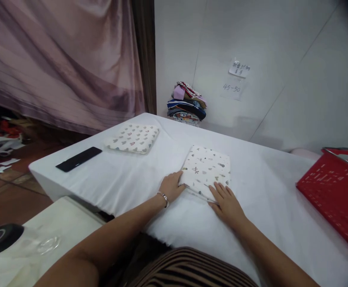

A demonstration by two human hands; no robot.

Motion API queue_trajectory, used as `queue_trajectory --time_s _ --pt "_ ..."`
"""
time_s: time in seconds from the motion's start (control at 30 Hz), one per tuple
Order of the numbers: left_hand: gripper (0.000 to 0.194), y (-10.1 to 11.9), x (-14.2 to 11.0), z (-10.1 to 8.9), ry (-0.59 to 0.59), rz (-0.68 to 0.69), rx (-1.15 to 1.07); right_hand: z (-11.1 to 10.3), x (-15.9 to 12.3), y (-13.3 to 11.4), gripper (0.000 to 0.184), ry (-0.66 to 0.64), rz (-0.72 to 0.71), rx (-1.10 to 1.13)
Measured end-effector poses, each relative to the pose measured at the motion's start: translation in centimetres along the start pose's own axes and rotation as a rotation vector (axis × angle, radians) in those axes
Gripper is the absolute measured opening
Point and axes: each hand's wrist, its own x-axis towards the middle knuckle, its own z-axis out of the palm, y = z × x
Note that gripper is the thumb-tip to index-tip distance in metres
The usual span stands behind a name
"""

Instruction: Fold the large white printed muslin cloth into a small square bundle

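Observation:
A folded white cloth [206, 165] with small printed plants and figures lies on the white-covered table in front of me. My left hand [171, 187], a bracelet at its wrist, grips the near left corner, with the thumb at the front edge. At the near right corner, my right hand [228, 203] has its fingers on top of the cloth and its thumb against the front edge. Farther left lies a second folded cloth [133, 138], printed with grey and red shapes. Neither hand touches it.
A black flat object [79, 158] lies near the left edge of the white table [126, 179]. A red plastic basket [335, 195] stands at the right. Folded fabrics [187, 104] are stacked by the wall. At lower left, a clear container [39, 241] with a black lid lies on another surface.

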Motion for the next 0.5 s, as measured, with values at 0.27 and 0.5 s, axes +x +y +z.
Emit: queue_trajectory --time_s 0.27,0.5 --pt "0.032 -0.8 0.1 -0.6 -0.036 -0.055 0.114 0.7 -0.3 -0.4 0.05 0.037 -0.014 -0.024" --pt "0.028 -1.0 0.3 -1.1 -0.066 -0.07 0.055 1.0 -0.3 -0.3 0.05 0.057 -0.019 -0.018"
